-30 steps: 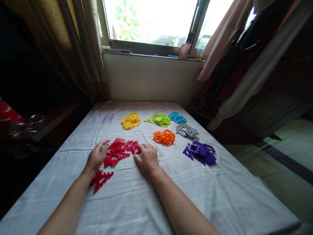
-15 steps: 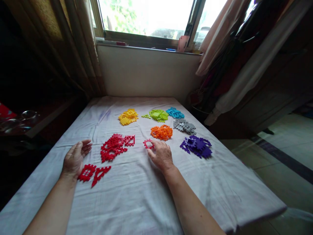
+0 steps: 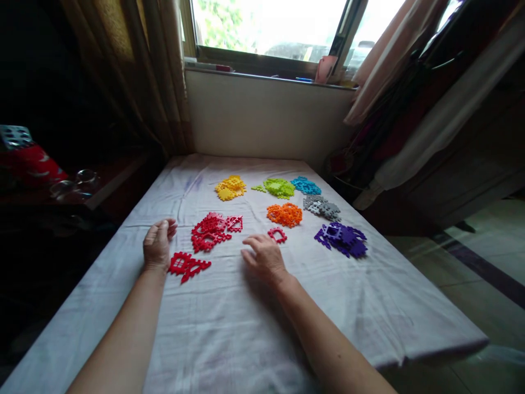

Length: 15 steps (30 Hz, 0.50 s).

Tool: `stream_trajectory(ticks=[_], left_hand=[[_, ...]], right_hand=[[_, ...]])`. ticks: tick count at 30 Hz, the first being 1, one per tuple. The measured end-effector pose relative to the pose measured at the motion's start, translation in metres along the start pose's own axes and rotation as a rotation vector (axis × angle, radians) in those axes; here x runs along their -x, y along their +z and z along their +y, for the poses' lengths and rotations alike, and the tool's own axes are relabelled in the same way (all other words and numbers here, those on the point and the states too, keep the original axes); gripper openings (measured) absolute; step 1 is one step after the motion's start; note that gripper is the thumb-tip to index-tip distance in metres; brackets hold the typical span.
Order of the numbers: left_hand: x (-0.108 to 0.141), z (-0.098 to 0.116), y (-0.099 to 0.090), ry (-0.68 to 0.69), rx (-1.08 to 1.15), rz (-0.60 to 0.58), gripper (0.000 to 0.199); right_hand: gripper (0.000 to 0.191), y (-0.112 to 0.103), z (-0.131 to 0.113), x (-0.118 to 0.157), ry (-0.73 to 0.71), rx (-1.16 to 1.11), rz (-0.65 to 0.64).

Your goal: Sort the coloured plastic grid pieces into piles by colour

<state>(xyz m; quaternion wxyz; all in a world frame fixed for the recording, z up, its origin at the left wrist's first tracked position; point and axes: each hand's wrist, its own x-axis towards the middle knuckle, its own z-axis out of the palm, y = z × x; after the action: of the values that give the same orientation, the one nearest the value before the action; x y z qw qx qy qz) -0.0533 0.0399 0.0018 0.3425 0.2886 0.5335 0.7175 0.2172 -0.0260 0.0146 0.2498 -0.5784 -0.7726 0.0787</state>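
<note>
My right hand [image 3: 264, 258] hovers over the middle of the table, fingers apart and holding nothing. Just beyond it, a red square frame piece [image 3: 272, 232] lies on the cloth. Left of that hand is a pile of red interlocking plastic pieces [image 3: 209, 232], with a red frame piece crossed by a diagonal bar [image 3: 235, 223] at its right edge. My left hand [image 3: 157, 244] rests on its side at the left, fingers loosely bent and empty. Beside its wrist lie a red window piece [image 3: 179, 263] and a red triangular piece [image 3: 194, 267].
Farther back sit piles of yellow [image 3: 230, 187], lime green [image 3: 279, 188], blue [image 3: 305, 185], grey [image 3: 324, 208] and orange pieces [image 3: 285, 214]. Purple pieces [image 3: 344, 238] lie at the right. A white cloth [image 3: 229, 328] covers the table. Glasses [image 3: 76, 185] rest on a side surface.
My right hand has let go of the red square frame piece, which now lies on the cloth, and drawn back to the left. The whole view has shifted, with the table's contents farther right.
</note>
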Motion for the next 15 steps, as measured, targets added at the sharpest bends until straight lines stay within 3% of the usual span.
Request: stream_trajectory(ticks=[3, 5, 7, 11, 15], left_hand=[[0.002, -0.009, 0.003, 0.072, -0.061, 0.008, 0.017], [0.001, -0.012, 0.003, 0.083, -0.08, 0.0, 0.023], [0.0, -0.013, 0.001, 0.087, -0.092, -0.008, 0.028], [-0.001, -0.011, 0.0, 0.078, -0.088, -0.042, 0.034], [0.0, -0.006, -0.001, 0.034, -0.079, -0.055, 0.035]], right_hand=[[0.033, 0.015, -0.035, -0.005, -0.252, -0.061, -0.163], [0.038, 0.025, -0.052, -0.008, -0.319, -0.042, -0.21], [0.032, 0.033, -0.061, -0.008, -0.316, -0.003, -0.234], [0.016, 0.04, -0.059, -0.006, -0.269, 0.001, -0.211], [0.015, 0.029, -0.031, -0.003, -0.214, -0.065, -0.076]])
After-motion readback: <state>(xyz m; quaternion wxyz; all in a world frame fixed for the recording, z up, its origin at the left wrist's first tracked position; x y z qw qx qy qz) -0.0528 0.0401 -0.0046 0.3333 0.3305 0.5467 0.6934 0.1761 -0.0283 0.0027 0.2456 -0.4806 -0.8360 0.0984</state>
